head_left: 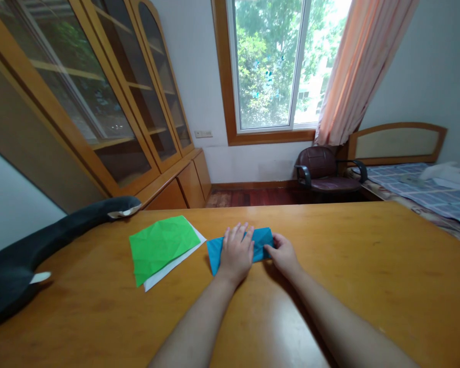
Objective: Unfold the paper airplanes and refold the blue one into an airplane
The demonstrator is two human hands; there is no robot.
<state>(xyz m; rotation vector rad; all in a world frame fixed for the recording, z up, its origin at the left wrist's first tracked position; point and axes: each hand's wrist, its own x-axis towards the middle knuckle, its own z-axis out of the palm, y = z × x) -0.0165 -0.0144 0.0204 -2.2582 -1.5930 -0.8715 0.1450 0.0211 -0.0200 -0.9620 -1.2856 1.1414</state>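
A sheet of blue paper [262, 244], folded into a long strip with creases across it, lies on the wooden table [352, 286]. My left hand [237, 251] rests flat on its middle, fingers stretched forward and slightly apart. At the strip's right end, my right hand [284, 254] pinches the edge between thumb and fingers. Left of the blue paper lies a creased green sheet [164, 245], with a white sheet [172, 266] showing from under its lower right edge. The part of the blue paper beneath my left palm is hidden.
A dark curved object with white tips [69, 225] lies along the table's left edge. Beyond the table stand a glass-fronted cabinet [164, 163], a maroon armchair [320, 168] and a bed [425, 189] at the right. A window [268, 66] is at the back.
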